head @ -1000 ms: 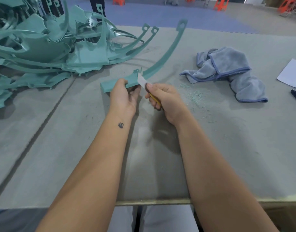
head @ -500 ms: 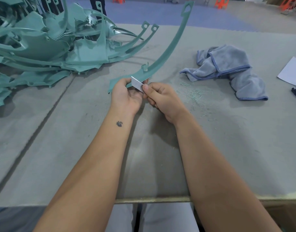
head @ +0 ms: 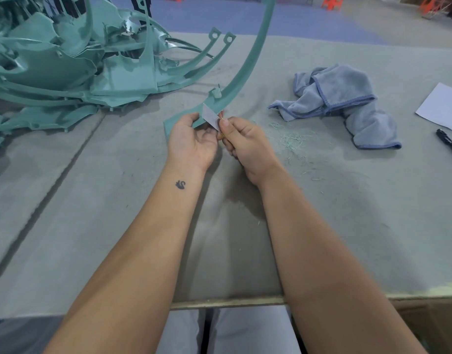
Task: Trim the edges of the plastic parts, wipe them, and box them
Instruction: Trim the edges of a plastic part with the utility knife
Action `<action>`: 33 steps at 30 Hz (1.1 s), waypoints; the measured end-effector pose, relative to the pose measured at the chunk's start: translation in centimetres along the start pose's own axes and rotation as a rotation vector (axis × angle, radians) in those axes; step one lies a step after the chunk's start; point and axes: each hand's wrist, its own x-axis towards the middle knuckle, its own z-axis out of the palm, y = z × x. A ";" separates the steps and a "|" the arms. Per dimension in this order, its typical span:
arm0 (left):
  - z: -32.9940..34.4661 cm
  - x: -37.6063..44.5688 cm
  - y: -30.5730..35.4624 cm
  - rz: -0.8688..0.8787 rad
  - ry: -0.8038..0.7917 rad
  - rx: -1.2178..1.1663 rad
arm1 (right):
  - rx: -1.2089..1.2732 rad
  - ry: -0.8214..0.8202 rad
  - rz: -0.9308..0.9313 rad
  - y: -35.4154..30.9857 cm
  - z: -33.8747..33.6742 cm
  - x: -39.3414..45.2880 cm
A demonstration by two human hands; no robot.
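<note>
Against held strip [head: 248, 62], blade [head: 211, 116].

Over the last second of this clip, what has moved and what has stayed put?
The curved plastic part has swung up: its far end, low over the table a second ago, now rises past the top of the frame. The left hand still grips its near end, and the right hand still pinches the blade against its edge. The grey cloth, the pile of parts, the paper and the pen have not moved.
</note>
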 end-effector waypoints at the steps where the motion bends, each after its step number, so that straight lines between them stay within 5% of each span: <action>1: 0.0 0.0 0.0 -0.003 0.001 -0.003 | -0.001 0.008 -0.003 0.0 0.0 0.0; 20: 0.8 0.0 -0.1 -0.095 0.007 -0.053 | -0.004 0.106 -0.010 -0.3 0.1 -0.2; 25: 0.1 -0.7 0.7 -0.090 0.014 -0.115 | 0.430 0.430 0.015 -0.2 -0.9 0.6; 33: -1.0 -0.5 2.4 0.030 0.028 0.082 | 0.549 0.452 -0.008 0.1 -1.3 1.0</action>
